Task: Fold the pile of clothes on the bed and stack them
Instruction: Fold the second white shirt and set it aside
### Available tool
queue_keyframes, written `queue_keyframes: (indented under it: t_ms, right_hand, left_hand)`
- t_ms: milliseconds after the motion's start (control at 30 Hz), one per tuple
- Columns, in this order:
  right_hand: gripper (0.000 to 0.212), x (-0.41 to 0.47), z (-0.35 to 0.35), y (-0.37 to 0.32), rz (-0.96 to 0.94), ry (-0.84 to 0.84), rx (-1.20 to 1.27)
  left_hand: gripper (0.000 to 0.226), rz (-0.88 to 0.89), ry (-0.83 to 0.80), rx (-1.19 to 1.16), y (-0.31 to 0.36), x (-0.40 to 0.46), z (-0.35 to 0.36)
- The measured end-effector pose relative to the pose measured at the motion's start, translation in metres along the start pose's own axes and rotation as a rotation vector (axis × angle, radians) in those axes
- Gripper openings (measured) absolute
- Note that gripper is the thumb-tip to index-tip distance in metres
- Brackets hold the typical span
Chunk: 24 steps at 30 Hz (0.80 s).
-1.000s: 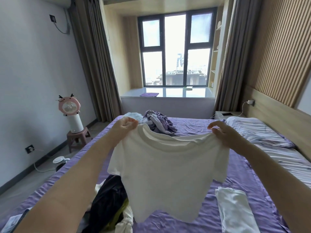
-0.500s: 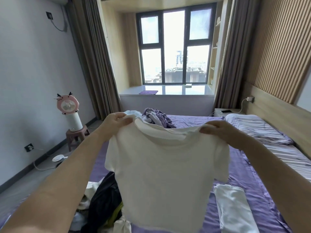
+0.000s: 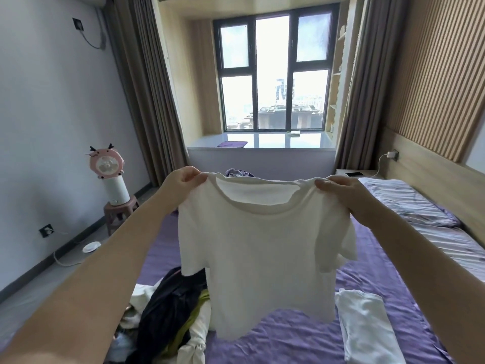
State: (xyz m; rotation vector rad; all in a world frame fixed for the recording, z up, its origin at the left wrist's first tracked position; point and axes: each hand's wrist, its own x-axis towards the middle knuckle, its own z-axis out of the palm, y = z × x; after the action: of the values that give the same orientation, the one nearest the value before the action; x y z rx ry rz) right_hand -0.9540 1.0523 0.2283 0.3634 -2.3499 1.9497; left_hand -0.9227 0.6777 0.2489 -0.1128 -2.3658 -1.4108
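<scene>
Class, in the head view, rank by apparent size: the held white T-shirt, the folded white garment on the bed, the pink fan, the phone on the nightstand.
1. White T-shirt, though nearness to the camera inflates it
2. Folded white garment
3. Pink fan
4. Phone

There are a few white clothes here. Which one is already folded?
The white garment lying flat on the purple bed, at the right. The white T-shirt hangs open between the left hand and right hand; other whites sit crumpled in the pile.
</scene>
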Motion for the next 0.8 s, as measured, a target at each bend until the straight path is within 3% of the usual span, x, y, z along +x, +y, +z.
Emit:
queue_keyframes:
  t_ms: [200,433,600,700,800]
  right_hand:
    - [0.007,0.006,-0.005,-0.002,-0.006,0.025,0.074]
    - [0.013,0.008,0.003,-0.008,-0.032,0.046,0.003]
    - [0.013,0.006,0.005,-0.006,-0.033,0.123,-0.082]
    - [0.008,0.002,-0.004,0.000,0.020,0.159,0.045]
    - [0.010,-0.001,-0.012,0.007,0.069,0.179,0.117]
  left_hand:
    - [0.025,-0.023,-0.023,-0.019,-0.002,0.000,0.004]
    - [0.019,-0.050,0.055,-0.019,0.004,-0.001,0.015]
    - [0.022,-0.049,-0.181,-0.012,0.013,-0.009,0.008]
    - [0.020,-0.064,-0.331,-0.016,0.016,-0.016,-0.002]
    - [0.034,-0.176,-0.460,-0.075,0.018,-0.022,-0.004]
